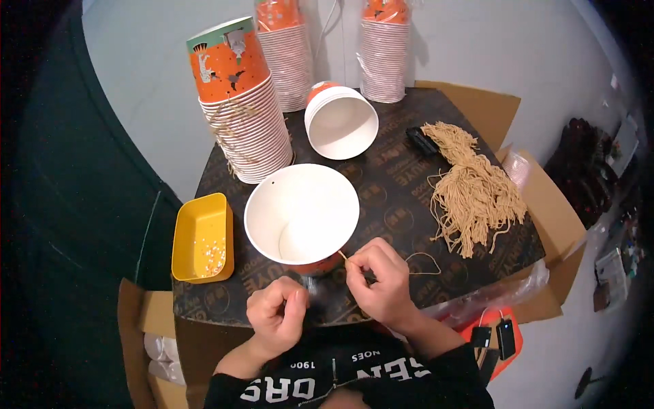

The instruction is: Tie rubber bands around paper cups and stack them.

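Note:
A white-lined paper bucket (302, 213) with an orange outside stands tilted before me, its mouth toward me and a small dark hole near its far-left rim. My right hand (379, 281) pinches a tan cord (343, 256) at the bucket's near-right side. A loose loop of that cord trails on the table past the hand. My left hand (277, 312) is closed just below the bucket's near rim, thumb against the curled fingers; whatever it may hold is hidden.
A tall stack of orange buckets (248, 129) stands behind left, with wrapped stacks (385, 58) at the wall. Another bucket (342, 126) lies on its side. A yellow tray (227, 235) with small beads is left; a bundle of tan cords (477, 198) lies right. Cardboard boxes (555, 218) flank the table.

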A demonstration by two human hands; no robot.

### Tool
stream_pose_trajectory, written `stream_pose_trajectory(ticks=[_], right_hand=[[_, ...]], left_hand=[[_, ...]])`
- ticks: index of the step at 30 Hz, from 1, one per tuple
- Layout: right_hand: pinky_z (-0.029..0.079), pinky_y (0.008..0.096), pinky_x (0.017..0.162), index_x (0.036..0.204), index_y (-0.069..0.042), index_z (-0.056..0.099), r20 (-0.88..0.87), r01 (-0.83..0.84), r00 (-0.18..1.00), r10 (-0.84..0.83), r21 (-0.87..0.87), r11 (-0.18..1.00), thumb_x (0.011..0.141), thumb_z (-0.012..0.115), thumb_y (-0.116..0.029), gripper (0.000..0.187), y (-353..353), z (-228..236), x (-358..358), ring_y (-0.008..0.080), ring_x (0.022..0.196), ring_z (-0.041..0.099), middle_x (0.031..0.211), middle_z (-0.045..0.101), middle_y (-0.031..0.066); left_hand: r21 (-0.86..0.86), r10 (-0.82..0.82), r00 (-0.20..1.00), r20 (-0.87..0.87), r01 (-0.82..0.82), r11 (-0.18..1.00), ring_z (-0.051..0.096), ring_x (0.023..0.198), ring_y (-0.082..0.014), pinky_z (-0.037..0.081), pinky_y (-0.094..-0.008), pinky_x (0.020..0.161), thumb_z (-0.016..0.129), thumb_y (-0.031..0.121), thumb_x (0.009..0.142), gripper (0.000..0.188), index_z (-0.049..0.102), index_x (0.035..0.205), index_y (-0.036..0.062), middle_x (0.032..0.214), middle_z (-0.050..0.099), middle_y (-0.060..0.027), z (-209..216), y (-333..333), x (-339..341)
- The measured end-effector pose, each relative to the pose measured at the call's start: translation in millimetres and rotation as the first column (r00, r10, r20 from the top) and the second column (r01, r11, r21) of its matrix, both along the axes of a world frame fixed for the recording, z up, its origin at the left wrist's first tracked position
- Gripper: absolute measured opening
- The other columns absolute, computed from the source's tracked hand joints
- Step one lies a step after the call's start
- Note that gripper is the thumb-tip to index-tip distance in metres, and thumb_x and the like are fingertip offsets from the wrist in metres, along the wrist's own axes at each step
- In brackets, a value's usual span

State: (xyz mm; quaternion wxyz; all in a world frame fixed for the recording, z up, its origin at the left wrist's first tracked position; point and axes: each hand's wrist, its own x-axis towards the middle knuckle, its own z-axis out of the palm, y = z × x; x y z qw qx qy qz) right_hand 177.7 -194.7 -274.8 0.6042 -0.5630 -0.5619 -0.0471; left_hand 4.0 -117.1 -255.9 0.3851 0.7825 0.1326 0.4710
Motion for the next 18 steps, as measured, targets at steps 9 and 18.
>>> stream_pose_trajectory(ticks=[9, 18], right_hand=[[0.045, 0.0395, 0.058, 0.080, -0.003, 0.054, 0.018, 0.000, 1.000, 0.001, -0.027, 1.000, 0.074, 0.067, 0.006, 0.016, 7.7, 1.8, 1.3, 0.0303, 0.068, 0.056, 0.077, 0.053, 0.0121], [0.044, 0.0324, 0.057, 0.079, -0.002, 0.057, 0.059, 0.049, 0.997, -0.048, -0.002, 0.999, 0.075, 0.066, 0.008, 0.015, 15.1, 9.0, -0.3, 0.0229, 0.063, 0.057, 0.076, 0.056, 0.0097]], left_hand=[[0.225, 0.044, 0.999, 0.004, -0.043, 0.973, 0.059, 0.056, -0.0190, 0.045, -0.0282, 0.052, 0.055, -0.005, 0.084, 0.011, 0.054, 0.074, -0.0001, 0.067, 0.060, -0.0098, 34.3, 18.5, -4.7], [0.313, -0.081, 0.770, -0.633, 0.350, 0.883, 0.044, 0.123, -0.0380, 0.037, -0.0438, 0.105, 0.062, 0.003, 0.086, 0.036, 0.059, 0.121, 0.0008, 0.122, 0.054, -0.0190, 91.6, 76.1, 39.6]])
